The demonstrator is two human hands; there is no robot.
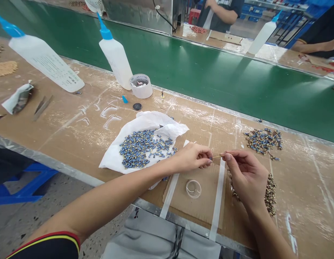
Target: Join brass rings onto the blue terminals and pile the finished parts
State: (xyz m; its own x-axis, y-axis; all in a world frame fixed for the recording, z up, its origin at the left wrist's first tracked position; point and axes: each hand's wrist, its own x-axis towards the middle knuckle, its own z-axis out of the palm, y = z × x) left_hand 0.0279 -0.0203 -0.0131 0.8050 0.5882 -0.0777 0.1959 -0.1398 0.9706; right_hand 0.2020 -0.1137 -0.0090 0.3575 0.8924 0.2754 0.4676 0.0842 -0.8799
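My left hand (pixel 192 157) pinches a tiny blue part (pixel 211 158) between thumb and fingertips. My right hand (pixel 245 174) pinches a thin wooden stick (pixel 222 155) whose tip meets that part. Both hover over a taped-down cardboard sheet (pixel 207 196) with a small clear cap (pixel 193 189) on it. Just left of my left hand lies a white paper (pixel 113 158) heaped with several small blue parts (pixel 141 147). Under my right wrist sits a pile of brownish beaded pieces (pixel 270 194).
Another heap of blue-and-gold parts (pixel 263 139) lies at right. Two squeeze bottles (pixel 116 59) (pixel 44 57), a tape roll (pixel 140 86) and tweezers (pixel 42 106) stand at left. A green conveyor belt (pixel 210 75) runs behind; other people work across it (pixel 221 12).
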